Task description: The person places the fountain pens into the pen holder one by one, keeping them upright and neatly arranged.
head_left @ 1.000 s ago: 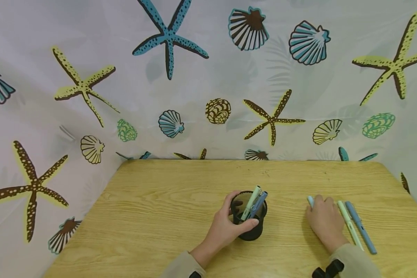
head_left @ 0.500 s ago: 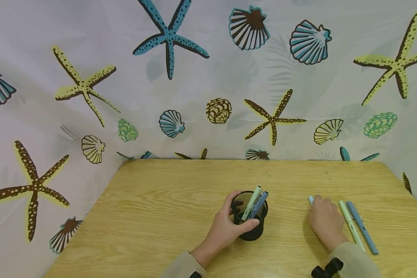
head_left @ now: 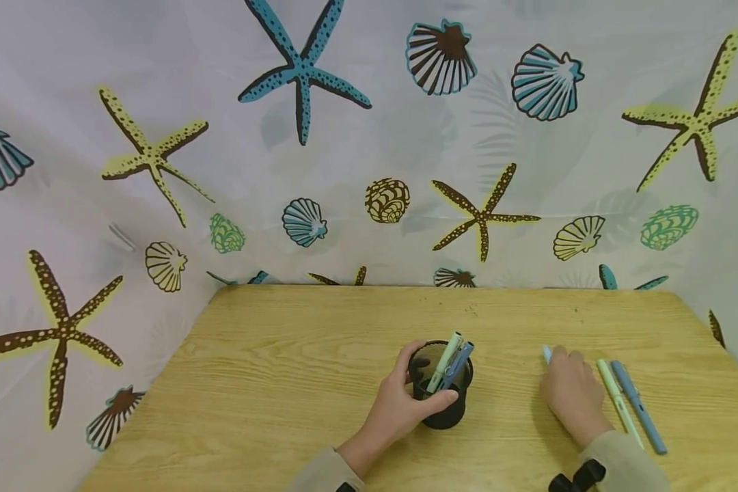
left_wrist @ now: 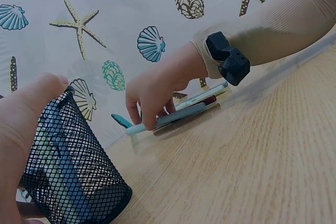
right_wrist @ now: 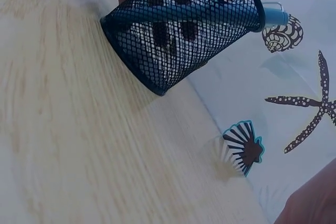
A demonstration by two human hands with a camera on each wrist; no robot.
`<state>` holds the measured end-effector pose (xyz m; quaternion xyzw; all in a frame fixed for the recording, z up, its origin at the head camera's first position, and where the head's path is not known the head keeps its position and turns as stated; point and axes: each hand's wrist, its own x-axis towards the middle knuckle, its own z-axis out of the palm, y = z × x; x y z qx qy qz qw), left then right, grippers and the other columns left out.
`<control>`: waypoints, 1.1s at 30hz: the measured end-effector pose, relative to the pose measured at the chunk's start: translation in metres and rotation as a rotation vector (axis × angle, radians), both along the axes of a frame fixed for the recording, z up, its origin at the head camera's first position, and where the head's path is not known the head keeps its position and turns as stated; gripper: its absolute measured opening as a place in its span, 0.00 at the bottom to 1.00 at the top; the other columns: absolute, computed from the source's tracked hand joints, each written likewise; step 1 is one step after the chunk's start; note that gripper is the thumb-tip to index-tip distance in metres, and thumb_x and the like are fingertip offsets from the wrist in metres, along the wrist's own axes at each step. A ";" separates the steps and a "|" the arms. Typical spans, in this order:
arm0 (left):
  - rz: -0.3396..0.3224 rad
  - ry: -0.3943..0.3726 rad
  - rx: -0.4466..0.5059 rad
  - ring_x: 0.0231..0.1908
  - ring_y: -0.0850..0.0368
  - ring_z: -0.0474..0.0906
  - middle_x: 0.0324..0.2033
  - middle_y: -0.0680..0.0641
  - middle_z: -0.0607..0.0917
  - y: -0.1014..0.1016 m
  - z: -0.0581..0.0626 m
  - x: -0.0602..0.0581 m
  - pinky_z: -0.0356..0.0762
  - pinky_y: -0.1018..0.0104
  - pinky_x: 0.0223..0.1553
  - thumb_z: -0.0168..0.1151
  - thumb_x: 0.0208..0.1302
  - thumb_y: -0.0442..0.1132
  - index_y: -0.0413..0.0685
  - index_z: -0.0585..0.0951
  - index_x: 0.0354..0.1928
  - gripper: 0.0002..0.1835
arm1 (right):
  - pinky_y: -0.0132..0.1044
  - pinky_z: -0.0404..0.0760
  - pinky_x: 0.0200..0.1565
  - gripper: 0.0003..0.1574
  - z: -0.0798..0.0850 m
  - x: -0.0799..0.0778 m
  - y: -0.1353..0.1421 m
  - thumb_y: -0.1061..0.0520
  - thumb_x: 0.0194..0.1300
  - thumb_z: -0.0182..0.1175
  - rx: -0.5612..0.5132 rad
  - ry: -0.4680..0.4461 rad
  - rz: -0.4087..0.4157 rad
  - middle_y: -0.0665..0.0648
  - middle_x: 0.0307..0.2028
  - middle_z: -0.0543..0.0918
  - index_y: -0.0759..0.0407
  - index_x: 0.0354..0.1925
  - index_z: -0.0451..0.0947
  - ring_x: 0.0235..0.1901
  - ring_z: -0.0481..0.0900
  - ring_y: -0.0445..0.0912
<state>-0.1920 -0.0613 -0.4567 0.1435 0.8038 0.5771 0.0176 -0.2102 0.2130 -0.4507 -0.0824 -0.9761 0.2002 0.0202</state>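
Note:
My left hand [head_left: 400, 400] grips a black mesh pen cup [head_left: 441, 415], thumb on the near side and fingers round the far left of the rim. A pale green pen [head_left: 445, 362] and a blue pen [head_left: 458, 363] lean in the cup, tops above its rim. To the right, my right hand [head_left: 572, 389] pinches a light blue pen [left_wrist: 185, 113] low over the table; in the head view only its end shows past the fingers. Just right of that hand lie a second pale green pen [head_left: 618, 400] and a second blue pen [head_left: 638, 404], side by side.
The wood-grain table [head_left: 295, 369] reaches back to a white cloth backdrop [head_left: 357, 150] printed with starfish and shells. More of this cloth hangs at both sides. A small black device [left_wrist: 227, 59] is strapped to the right sleeve [left_wrist: 278, 30].
Both hands, the pen cup and the pens keep nearly the same places. The head view has tilted slightly, so the backdrop and table edge sit a little lower.

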 end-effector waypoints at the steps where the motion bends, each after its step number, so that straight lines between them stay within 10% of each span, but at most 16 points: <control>1: 0.001 0.000 0.000 0.51 0.43 0.72 0.56 0.45 0.72 0.000 0.000 0.000 0.76 0.58 0.37 0.69 0.51 0.54 0.75 0.57 0.66 0.42 | 0.45 0.66 0.20 0.07 0.001 0.000 -0.001 0.67 0.63 0.47 -0.009 0.009 -0.002 0.68 0.30 0.69 0.72 0.39 0.68 0.25 0.69 0.56; 33: 0.001 0.006 0.001 0.51 0.40 0.72 0.56 0.44 0.72 0.000 -0.001 -0.001 0.77 0.59 0.35 0.69 0.52 0.53 0.75 0.57 0.65 0.41 | 0.36 0.62 0.13 0.21 0.015 0.005 -0.019 0.64 0.57 0.52 -0.095 0.413 0.032 0.66 0.30 0.73 0.72 0.50 0.68 0.15 0.65 0.47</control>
